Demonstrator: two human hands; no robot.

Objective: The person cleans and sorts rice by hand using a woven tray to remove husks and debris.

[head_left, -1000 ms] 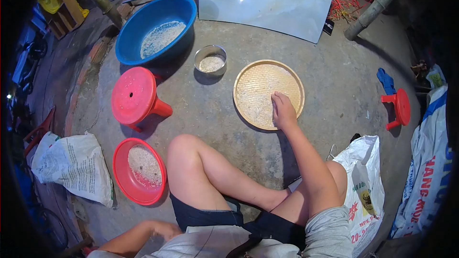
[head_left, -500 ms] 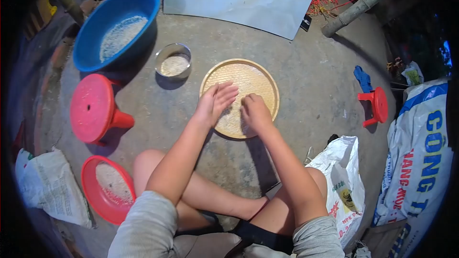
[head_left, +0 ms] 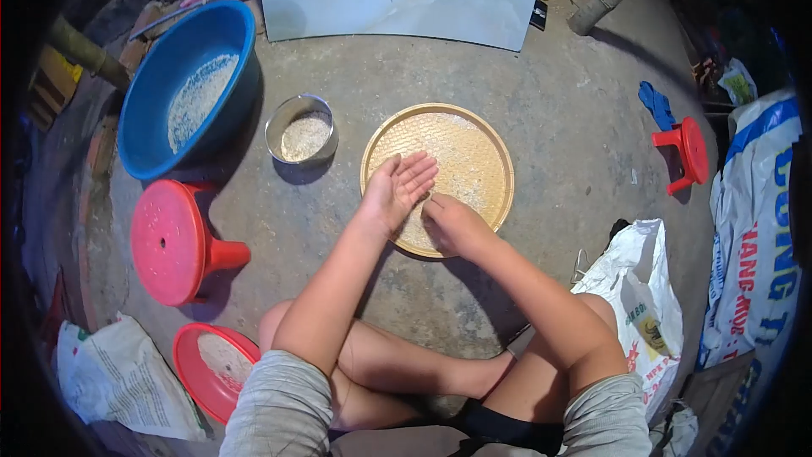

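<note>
A round woven bamboo tray (head_left: 486, 148) lies on the concrete floor in front of me, with a thin layer of rice grains in it. My left hand (head_left: 396, 190) hovers over the tray's near-left part, palm up and fingers spread, holding nothing I can make out. My right hand (head_left: 448, 224) rests on the tray's near edge with fingers curled down into the grains; whether it pinches any is hidden. I sit on the floor with my bare legs crossed below the tray.
A small metal pot of rice (head_left: 301, 129) stands left of the tray. Farther left are a blue basin with rice (head_left: 188, 89), a tipped red stool (head_left: 173, 241) and a red bowl with rice (head_left: 216, 368). Sacks (head_left: 639, 309) lie right; a small red stool (head_left: 685, 152) beyond.
My left hand came up from beside my body to the tray and has turned palm up. My right hand slid to the tray's near edge. The view shifted.
</note>
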